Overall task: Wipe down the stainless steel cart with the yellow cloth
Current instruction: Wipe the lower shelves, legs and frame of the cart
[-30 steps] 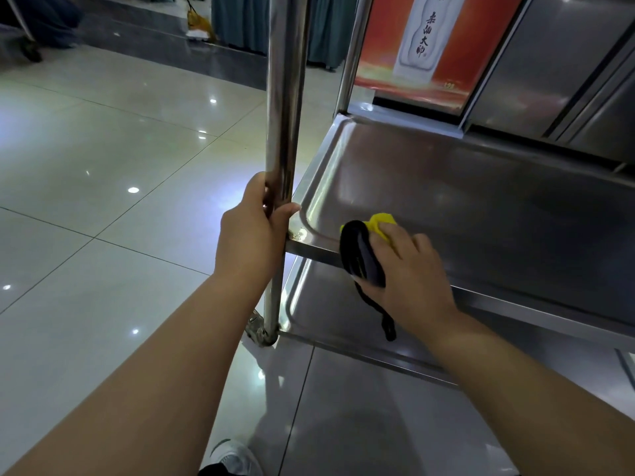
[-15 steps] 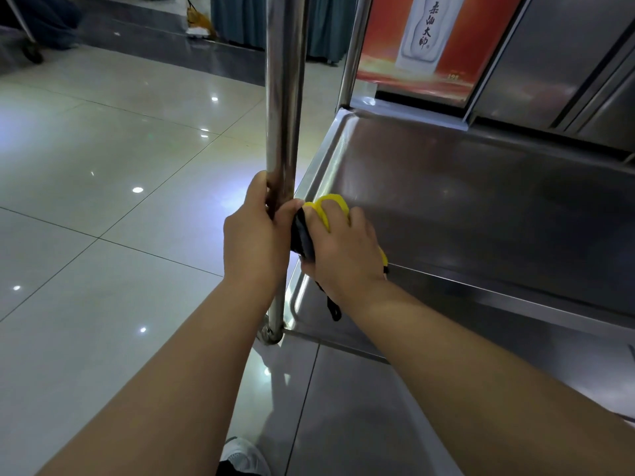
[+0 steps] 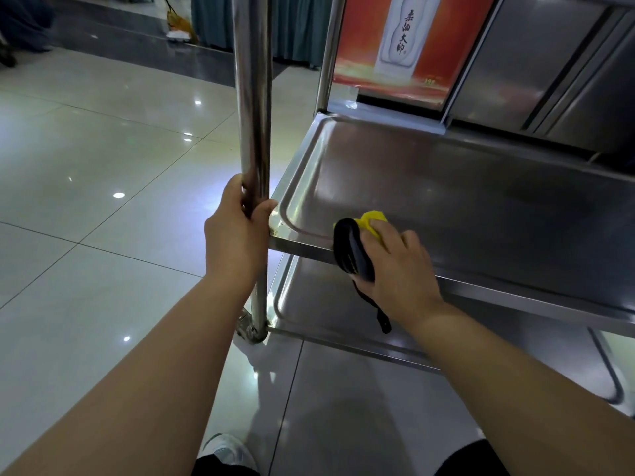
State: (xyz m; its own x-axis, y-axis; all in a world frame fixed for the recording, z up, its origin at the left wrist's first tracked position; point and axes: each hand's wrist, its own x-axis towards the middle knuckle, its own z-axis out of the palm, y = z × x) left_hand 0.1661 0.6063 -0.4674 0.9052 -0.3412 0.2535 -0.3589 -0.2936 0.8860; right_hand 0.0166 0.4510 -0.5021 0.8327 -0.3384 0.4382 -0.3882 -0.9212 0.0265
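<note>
Head view, centre frame: we grip the cart post with our left hand; our right hand presses the yellow cloth flat, so we should sweep overlapping strokes along the middle shelf.

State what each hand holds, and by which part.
Left hand grips the cart's upright post just above the shelf corner. Right hand presses the yellow cloth from above.

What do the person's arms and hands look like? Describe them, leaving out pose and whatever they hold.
Both forearms are bare, with no sleeves in view. The left hand and the right hand wear no gloves, and no rings, watch or bands show on the fingers or wrists.
</note>
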